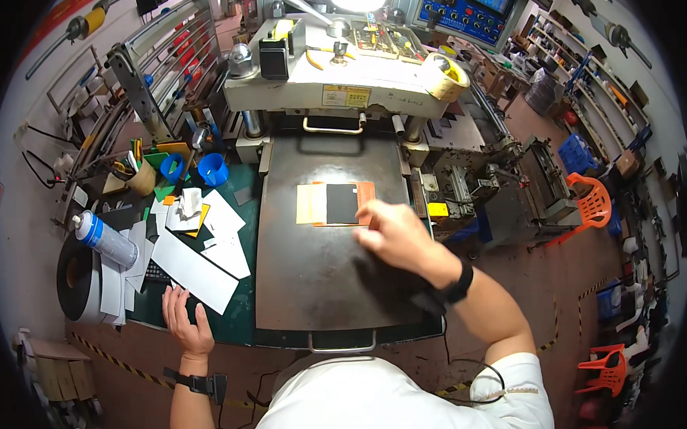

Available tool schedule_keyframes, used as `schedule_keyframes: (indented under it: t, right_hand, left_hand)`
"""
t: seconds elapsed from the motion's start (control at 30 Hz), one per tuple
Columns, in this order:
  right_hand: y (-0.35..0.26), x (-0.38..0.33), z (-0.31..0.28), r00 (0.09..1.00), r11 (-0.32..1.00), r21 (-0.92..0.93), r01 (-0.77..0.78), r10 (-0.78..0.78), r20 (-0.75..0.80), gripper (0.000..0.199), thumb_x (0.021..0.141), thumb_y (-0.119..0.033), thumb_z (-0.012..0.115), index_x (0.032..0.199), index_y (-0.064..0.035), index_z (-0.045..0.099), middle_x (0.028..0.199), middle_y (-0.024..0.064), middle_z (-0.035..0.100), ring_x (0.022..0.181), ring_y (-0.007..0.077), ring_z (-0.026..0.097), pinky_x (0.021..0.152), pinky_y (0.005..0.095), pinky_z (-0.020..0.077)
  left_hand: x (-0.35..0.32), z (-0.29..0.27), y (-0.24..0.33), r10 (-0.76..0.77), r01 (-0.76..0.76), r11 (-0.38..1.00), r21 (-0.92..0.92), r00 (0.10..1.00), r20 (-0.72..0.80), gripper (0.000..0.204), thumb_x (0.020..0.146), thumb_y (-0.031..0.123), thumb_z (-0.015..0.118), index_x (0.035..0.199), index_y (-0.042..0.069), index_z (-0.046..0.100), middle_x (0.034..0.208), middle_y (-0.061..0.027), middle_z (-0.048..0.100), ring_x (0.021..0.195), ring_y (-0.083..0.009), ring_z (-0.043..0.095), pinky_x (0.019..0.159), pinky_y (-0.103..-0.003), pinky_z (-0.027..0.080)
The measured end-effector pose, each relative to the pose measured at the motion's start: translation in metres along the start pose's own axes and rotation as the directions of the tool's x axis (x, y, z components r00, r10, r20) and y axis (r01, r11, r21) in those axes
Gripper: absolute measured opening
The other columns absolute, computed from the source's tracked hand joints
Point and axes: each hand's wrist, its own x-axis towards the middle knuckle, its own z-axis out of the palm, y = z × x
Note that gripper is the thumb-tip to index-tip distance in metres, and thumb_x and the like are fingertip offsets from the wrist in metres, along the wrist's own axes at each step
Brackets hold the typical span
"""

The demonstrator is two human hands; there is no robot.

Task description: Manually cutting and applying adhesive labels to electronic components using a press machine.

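On the brown metal plate (308,276) of a press lies a small flat stack: a black rectangular piece (342,204) flanked by a pale yellow piece (310,204) on its left and an orange piece (365,191) on its right. My right hand (396,235) is over the stack's right edge, its fingers curled in. Whatever those fingertips hold, if anything, is hidden. Down at the left, my left hand (187,323) is open with fingers apart, at the front edge of the green tabletop beside a long white sheet (196,271).
Left of the plate are a spray can (106,239), a black roll (78,280), blue cups (213,170) and loose white sheets. The press head (294,95) spans the far side, with a tape roll (443,76) on top. A metal handle (342,349) juts from the plate's near edge.
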Motion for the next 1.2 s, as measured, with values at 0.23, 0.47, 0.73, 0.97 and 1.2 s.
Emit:
schedule_keyframes:
  t: [0.23,0.47,0.73,0.97,1.2]
  right_hand:
    - [0.043,0.058,0.006,0.967,0.975,0.016,-0.22,0.216,0.137,0.05,0.077,-0.016,0.082,0.114,-0.0006,0.052,0.078,0.0097,0.068,0.066,0.0182,0.065,0.065,0.032,0.0523]
    - [0.026,0.071,0.0,0.823,0.872,0.091,-0.482,0.414,0.388,0.049,0.075,-0.01,0.084,0.109,-0.0014,0.049,0.074,0.0052,0.064,0.067,0.0124,0.063,0.063,0.0287,0.0505]
    - [0.028,0.068,-0.001,0.863,0.903,0.12,-0.412,0.345,0.368,0.041,0.077,-0.007,0.082,0.101,-0.0024,0.05,0.071,0.0039,0.062,0.059,0.0111,0.061,0.057,0.0266,0.0484]
    - [0.028,0.062,-0.001,0.875,0.914,0.048,-0.403,0.37,0.314,0.044,0.075,-0.014,0.084,0.1,0.0006,0.051,0.073,0.0079,0.067,0.06,0.015,0.066,0.061,0.0296,0.0509]
    - [0.018,0.065,-0.009,0.879,0.935,0.005,-0.355,0.332,0.343,0.047,0.073,-0.018,0.086,0.099,-0.0001,0.051,0.082,0.0144,0.069,0.075,0.0228,0.069,0.072,0.0323,0.0516]
  left_hand:
    - [0.006,-0.005,0.005,-0.013,0.013,1.0,0.0,1.0,0.017,0.037,0.094,0.021,0.054,0.121,-0.005,0.059,0.133,-0.0239,0.056,0.131,-0.045,0.045,0.111,-0.052,0.033]
    - [0.008,-0.006,0.006,-0.019,0.019,1.0,0.006,1.0,0.015,0.038,0.094,0.02,0.054,0.121,-0.005,0.058,0.133,-0.0237,0.056,0.131,-0.0451,0.045,0.111,-0.052,0.033]
    - [0.005,-0.004,0.005,-0.016,0.015,1.0,0.004,1.0,0.008,0.038,0.092,0.019,0.057,0.12,-0.006,0.059,0.132,-0.0236,0.056,0.13,-0.0448,0.046,0.11,-0.052,0.034]
    - [0.003,-0.003,0.003,-0.004,0.004,1.0,-0.001,1.0,-0.017,0.036,0.092,0.019,0.057,0.119,-0.005,0.059,0.131,-0.0235,0.056,0.129,-0.0444,0.046,0.109,-0.052,0.035]
    - [0.003,-0.003,0.004,0.006,-0.006,1.0,-0.001,1.0,-0.031,0.034,0.093,0.019,0.055,0.117,-0.005,0.06,0.129,-0.0237,0.057,0.128,-0.0443,0.048,0.108,-0.051,0.036]
